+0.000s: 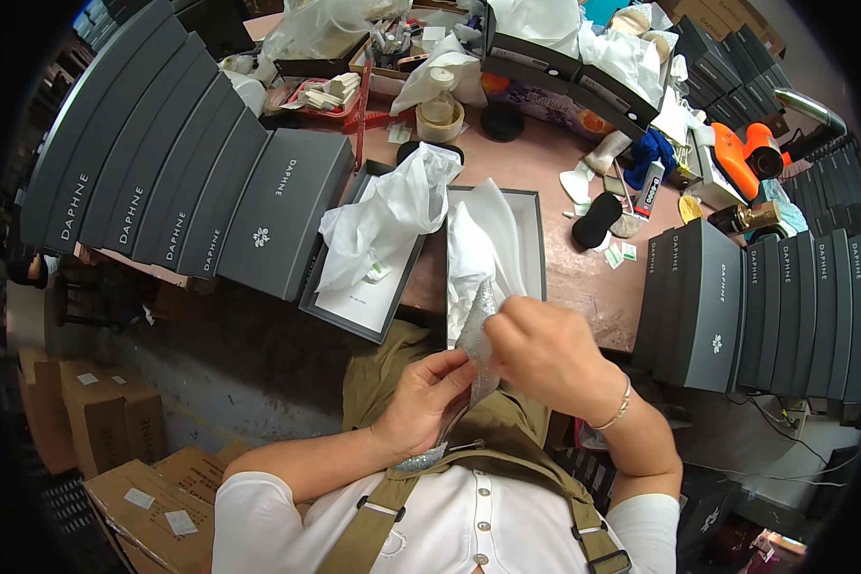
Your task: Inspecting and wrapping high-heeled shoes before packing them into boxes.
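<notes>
My left hand (429, 400) pinches a silver glittery shoe (478, 330) over my lap, thumb and fingers on its side. Part of the shoe lies behind my hands, and more silver glitter shows lower down by my waist. My right hand (550, 356) is closed against the shoe's right side, slightly blurred; what its fingers grip is hidden. Just beyond, an open grey shoe box (536, 239) holds white tissue paper (474, 239), which reaches the shoe's upper end. Left of it stands a box lid or tray (354, 311) with crumpled white tissue (392, 215) and a small packet.
Dark grey shoe boxes are stacked at left (282, 206) and right (703, 306). On the pink table are a glue tube (650, 188), a black oval pad (596, 220), a bottle in a tape roll (440, 115) and an orange heat gun (737, 153). Brown cartons (153, 507) stand at lower left.
</notes>
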A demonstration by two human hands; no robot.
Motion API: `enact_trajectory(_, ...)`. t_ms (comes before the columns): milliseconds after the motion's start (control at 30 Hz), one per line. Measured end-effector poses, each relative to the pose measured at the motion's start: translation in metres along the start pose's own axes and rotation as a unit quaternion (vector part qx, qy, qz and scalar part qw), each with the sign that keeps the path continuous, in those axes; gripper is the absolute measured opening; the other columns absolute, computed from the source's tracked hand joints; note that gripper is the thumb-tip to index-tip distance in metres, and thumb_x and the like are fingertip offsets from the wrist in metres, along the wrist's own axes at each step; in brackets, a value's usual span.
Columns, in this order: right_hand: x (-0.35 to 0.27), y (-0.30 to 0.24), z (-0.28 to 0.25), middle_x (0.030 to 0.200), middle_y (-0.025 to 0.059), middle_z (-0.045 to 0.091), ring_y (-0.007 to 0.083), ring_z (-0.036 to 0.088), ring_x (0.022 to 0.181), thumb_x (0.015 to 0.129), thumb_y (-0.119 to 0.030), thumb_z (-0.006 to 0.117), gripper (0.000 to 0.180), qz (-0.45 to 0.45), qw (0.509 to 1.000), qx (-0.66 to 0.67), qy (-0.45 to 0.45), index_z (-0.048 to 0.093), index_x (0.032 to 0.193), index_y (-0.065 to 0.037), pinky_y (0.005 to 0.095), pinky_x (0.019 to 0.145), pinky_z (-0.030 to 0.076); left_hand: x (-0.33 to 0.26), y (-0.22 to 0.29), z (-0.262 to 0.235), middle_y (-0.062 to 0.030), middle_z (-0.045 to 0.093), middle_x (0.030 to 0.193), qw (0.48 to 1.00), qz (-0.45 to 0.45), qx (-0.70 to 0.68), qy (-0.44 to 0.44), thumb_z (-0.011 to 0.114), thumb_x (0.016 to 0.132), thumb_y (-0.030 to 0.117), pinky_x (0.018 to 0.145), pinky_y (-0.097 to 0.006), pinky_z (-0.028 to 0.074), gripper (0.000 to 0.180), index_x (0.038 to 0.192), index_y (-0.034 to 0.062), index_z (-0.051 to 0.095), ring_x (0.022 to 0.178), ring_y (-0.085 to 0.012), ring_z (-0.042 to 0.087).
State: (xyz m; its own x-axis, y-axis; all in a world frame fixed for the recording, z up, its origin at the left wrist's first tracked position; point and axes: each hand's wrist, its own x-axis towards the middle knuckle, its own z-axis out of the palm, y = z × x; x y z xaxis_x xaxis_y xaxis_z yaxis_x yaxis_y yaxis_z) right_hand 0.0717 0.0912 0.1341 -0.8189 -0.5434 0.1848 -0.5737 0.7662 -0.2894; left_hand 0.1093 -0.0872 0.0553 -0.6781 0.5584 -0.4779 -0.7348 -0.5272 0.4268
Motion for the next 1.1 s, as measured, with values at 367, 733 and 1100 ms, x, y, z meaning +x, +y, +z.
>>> enact_trajectory(367,-0.059,0.014,0.039,0.134,0.017,0.045,0.0261,0.044,0.124,0.088,-0.01,0.055,0.062,0.218,0.797,0.55,0.119,0.028,0.143,-0.003,0.0345,0.099,0.039,0.001,0.013,0.001,-0.0058,0.063,0.107,0.998,-0.027,-0.038,-0.042,0.055,0.093,0.006,0.093,-0.03,0.045,0.018,0.11,0.0036,0.06,0.1,-0.0144,0.059)
enact_trajectory(733,-0.033,-0.001,0.093,0.132,0.0135,0.048,0.0174,0.047,0.118,0.095,-0.016,0.05,0.058,0.219,0.668,0.686,0.188,0.025,0.146,-0.004,0.0316,0.101,0.035,0.003,0.031,0.02,-0.0022,0.062,0.095,0.995,-0.087,0.037,0.016,0.058,0.091,0.016,0.085,-0.029,0.045,0.01,0.095,0.0072,0.061,0.091,-0.0116,0.057)
enact_trajectory(1100,-0.04,-0.004,0.084,0.134,0.0123,0.045,0.0151,0.045,0.117,0.094,-0.011,0.052,0.056,0.215,0.733,0.608,0.217,0.028,0.144,-0.002,0.0284,0.099,0.035,0.006,0.026,0.025,-0.0006,0.061,0.094,0.994,-0.07,0.085,0.016,0.058,0.089,0.014,0.081,-0.029,0.045,0.012,0.098,0.0058,0.059,0.087,-0.0104,0.057)
